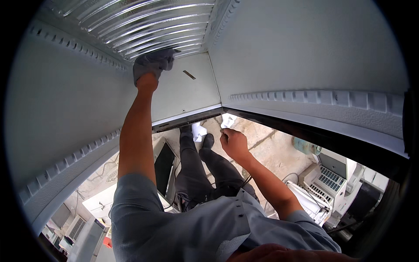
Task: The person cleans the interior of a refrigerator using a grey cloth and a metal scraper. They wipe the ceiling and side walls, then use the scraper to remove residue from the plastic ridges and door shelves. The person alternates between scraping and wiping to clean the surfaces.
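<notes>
My left arm reaches up into a pale-walled cabinet like the inside of a fridge. My left hand (150, 72) is wrapped in a grey cloth (161, 59), which hides its fingers. The cloth presses near the edge of a ribbed, shiny metal shelf or coil panel (152, 28). Lower down, outside the cabinet's dark front edge (187, 120), my right hand (235, 142) is closed with its fingers curled. A crumpled white piece (228, 120) shows just beyond its fingertips; I cannot tell whether the hand holds it.
Ridged rails (314, 97) run along the cabinet's side walls. A small dark slot (189, 74) marks the far panel. Another white piece (198, 132) lies by my feet. On the floor to the right stand a blue-green cylinder (304, 145) and a vented white appliance (327, 181).
</notes>
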`<state>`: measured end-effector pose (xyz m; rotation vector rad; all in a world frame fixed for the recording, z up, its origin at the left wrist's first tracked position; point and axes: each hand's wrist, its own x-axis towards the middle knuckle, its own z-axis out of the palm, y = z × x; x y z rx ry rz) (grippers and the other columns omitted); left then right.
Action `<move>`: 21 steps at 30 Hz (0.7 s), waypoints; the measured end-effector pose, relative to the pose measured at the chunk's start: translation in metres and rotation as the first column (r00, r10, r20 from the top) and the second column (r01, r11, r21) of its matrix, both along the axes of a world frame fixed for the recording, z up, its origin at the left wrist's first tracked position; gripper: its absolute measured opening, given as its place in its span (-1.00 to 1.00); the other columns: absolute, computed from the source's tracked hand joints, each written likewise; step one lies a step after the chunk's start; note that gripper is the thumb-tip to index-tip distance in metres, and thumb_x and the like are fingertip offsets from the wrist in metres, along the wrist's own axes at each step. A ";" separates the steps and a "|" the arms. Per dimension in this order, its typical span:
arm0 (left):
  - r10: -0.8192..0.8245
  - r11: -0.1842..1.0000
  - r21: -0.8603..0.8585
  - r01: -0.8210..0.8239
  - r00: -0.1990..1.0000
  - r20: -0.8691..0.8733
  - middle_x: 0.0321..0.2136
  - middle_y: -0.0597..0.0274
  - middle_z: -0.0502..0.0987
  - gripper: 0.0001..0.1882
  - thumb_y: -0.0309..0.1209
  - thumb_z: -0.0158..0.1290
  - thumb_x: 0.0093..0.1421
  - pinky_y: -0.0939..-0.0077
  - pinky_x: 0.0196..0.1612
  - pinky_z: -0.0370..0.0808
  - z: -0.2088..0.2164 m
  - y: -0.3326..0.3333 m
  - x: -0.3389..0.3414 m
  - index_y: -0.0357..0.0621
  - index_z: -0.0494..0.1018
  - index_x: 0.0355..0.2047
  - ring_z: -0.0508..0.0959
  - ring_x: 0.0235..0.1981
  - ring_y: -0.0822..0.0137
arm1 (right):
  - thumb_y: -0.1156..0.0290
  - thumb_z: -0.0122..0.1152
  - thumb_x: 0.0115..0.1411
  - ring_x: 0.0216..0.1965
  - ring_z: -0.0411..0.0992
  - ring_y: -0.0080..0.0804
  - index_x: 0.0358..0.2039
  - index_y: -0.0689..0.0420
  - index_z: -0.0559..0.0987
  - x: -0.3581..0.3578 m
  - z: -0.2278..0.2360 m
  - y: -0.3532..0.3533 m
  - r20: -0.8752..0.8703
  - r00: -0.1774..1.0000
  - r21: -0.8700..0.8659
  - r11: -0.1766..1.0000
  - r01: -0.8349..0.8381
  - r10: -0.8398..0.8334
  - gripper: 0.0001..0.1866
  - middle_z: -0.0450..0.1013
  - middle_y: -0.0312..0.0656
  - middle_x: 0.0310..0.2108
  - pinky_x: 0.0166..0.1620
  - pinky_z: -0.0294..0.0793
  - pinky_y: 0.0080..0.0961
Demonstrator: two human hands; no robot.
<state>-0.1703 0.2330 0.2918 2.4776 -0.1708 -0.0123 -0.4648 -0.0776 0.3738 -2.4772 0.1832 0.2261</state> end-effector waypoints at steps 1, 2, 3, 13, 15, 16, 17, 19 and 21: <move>0.035 0.987 0.158 -0.024 0.997 -0.068 -0.16 -0.10 0.72 -0.76 -0.41 0.09 0.28 0.14 0.05 0.60 -0.038 0.018 -0.019 -0.23 0.68 -0.15 0.69 -0.06 -0.10 | 0.33 0.25 0.23 -0.31 0.63 0.09 -0.23 0.13 0.71 0.012 -0.028 0.004 -0.009 1.000 0.018 1.000 -0.016 0.017 -0.80 0.63 0.03 -0.41 -0.25 0.62 -0.09; 0.138 0.962 0.259 -0.088 0.974 -0.181 -0.18 -0.11 0.72 -0.76 -0.39 0.10 0.28 0.16 0.04 0.60 -0.085 0.037 -0.047 -0.24 0.69 -0.17 0.70 -0.08 -0.10 | 0.33 0.26 0.25 -0.28 0.64 0.06 -0.19 0.16 0.71 0.031 -0.053 0.011 -0.027 0.999 0.050 0.998 -0.024 0.026 -0.78 0.65 0.04 -0.37 -0.20 0.62 -0.13; 0.211 0.925 0.368 -0.093 0.931 -0.297 -0.20 -0.11 0.73 -0.75 -0.37 0.11 0.28 0.17 0.02 0.61 -0.130 0.045 -0.071 -0.24 0.69 -0.18 0.71 -0.09 -0.10 | 0.32 0.27 0.28 -0.24 0.66 0.03 -0.15 0.20 0.72 0.047 -0.080 0.018 -0.062 0.998 0.089 0.996 0.010 -0.004 -0.75 0.66 0.05 -0.33 -0.15 0.63 -0.18; 0.306 0.786 -0.152 -0.599 0.592 -0.746 0.07 -0.19 0.66 -0.63 -0.53 0.07 0.37 0.27 0.13 0.59 -0.172 -0.017 -0.391 -0.36 0.56 0.16 0.70 0.07 0.01 | 0.22 0.38 0.25 -0.11 0.63 0.07 -0.15 0.18 0.74 0.242 -0.315 0.065 -0.146 0.976 -0.016 0.987 0.162 -0.163 -0.70 0.65 0.07 -0.19 -0.04 0.62 -0.05; 0.324 0.927 0.026 -0.374 0.764 -0.558 -0.04 -0.11 0.68 -0.64 -0.56 0.07 0.30 0.09 0.17 0.55 -0.149 -0.029 -0.398 -0.33 0.60 0.08 0.63 0.08 -0.14 | 0.21 0.41 0.24 -0.09 0.61 0.05 -0.16 0.17 0.72 0.276 -0.334 0.075 -0.155 0.976 -0.080 0.986 0.144 -0.155 -0.70 0.61 0.05 -0.17 -0.04 0.62 -0.04; 0.354 0.907 0.029 -0.421 0.722 -0.595 -0.06 -0.09 0.68 -0.66 -0.54 0.07 0.29 0.04 0.15 0.54 -0.147 -0.030 -0.393 -0.31 0.61 0.05 0.61 0.06 -0.15 | 0.18 0.45 0.23 -0.06 0.58 0.05 -0.19 0.17 0.70 0.286 -0.340 0.080 -0.151 0.979 -0.088 0.988 0.127 -0.139 -0.69 0.58 0.03 -0.15 -0.03 0.62 -0.05; 0.386 0.880 0.034 -0.473 0.673 -0.631 -0.08 -0.07 0.68 -0.67 -0.51 0.07 0.28 0.00 0.12 0.53 -0.145 -0.033 -0.390 -0.29 0.63 0.02 0.60 0.04 -0.16 | 0.17 0.46 0.23 -0.04 0.57 0.05 -0.19 0.17 0.70 0.294 -0.345 0.083 -0.165 0.979 -0.109 0.989 0.098 -0.115 -0.68 0.57 0.02 -0.13 -0.03 0.62 -0.06; 0.358 0.922 0.104 -0.373 0.720 -0.594 -0.07 -0.04 0.68 -0.69 -0.46 0.07 0.29 0.00 0.07 0.53 -0.145 -0.036 -0.376 -0.25 0.65 -0.02 0.61 0.01 -0.13 | 0.16 0.47 0.22 -0.01 0.54 0.04 -0.19 0.17 0.70 0.307 -0.354 0.087 -0.186 0.980 -0.153 0.987 0.047 -0.076 -0.67 0.55 0.01 -0.10 -0.02 0.62 -0.06; 0.335 0.940 0.152 -0.305 0.749 -0.571 -0.08 0.00 0.69 -0.71 -0.42 0.07 0.30 0.00 0.04 0.51 -0.147 -0.040 -0.364 -0.21 0.66 -0.04 0.62 -0.02 -0.10 | 0.19 0.46 0.24 0.04 0.52 0.02 -0.13 0.15 0.69 0.306 -0.370 0.085 -0.266 0.961 -0.191 0.981 0.028 -0.079 -0.68 0.52 0.00 -0.05 0.01 0.63 -0.07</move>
